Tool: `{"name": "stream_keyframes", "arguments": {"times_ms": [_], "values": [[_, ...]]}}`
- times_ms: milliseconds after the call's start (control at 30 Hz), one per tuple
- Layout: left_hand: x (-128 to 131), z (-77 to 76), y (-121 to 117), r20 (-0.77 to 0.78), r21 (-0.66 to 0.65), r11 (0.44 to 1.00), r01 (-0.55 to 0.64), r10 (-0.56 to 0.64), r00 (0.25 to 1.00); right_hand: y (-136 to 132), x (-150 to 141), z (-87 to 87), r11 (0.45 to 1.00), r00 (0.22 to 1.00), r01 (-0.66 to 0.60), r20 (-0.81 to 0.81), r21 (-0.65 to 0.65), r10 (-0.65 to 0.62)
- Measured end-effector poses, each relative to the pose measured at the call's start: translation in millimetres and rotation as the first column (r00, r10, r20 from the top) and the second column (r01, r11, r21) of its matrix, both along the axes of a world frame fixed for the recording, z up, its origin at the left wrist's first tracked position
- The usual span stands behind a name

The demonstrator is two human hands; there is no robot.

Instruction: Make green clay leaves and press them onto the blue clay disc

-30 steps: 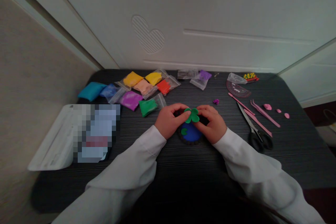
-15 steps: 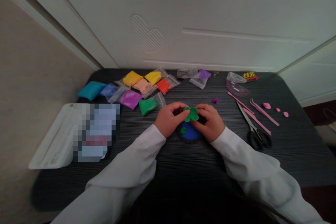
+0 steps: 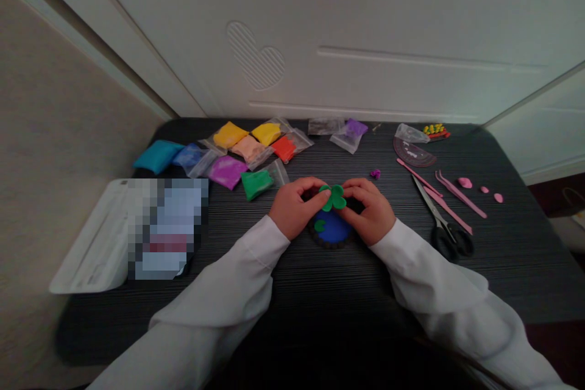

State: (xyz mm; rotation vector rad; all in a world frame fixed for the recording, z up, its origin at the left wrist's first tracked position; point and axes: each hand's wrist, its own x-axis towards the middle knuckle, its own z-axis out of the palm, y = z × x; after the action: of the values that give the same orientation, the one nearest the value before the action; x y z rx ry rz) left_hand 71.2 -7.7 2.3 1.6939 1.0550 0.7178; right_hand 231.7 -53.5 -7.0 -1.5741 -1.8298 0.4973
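A green clay piece with rounded petals is pinched at its left edge by my left hand, the thumb lying over it. My right hand has its fingers closed at the piece's right edge. Just below, between the hands, lies a round blue clay disc with a dark beaded rim and a small green notched leaf on its left side. The disc's far part is hidden by the green piece and my fingers.
Bags of coloured clay, including a green one, lie at the back left. Scissors, pink tweezers and pink clay lumps lie right. A white tray and a blurred-out screen stand left. A purple clay bit lies beyond my right hand.
My right hand has shifted very slightly to the right, with its fingers still at the green piece. My left hand and the disc look almost unchanged.
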Motion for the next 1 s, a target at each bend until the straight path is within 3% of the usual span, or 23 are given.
{"name": "stream_keyframes", "arguments": {"times_ms": [1000], "values": [[0.4, 0.7, -8.6, 0.047, -0.125, 0.987, -0.103, 0.11, 0.993, 0.4, 1.9, 2.4, 0.998, 0.997, -0.038, -0.064, 0.046, 0.041]]}}
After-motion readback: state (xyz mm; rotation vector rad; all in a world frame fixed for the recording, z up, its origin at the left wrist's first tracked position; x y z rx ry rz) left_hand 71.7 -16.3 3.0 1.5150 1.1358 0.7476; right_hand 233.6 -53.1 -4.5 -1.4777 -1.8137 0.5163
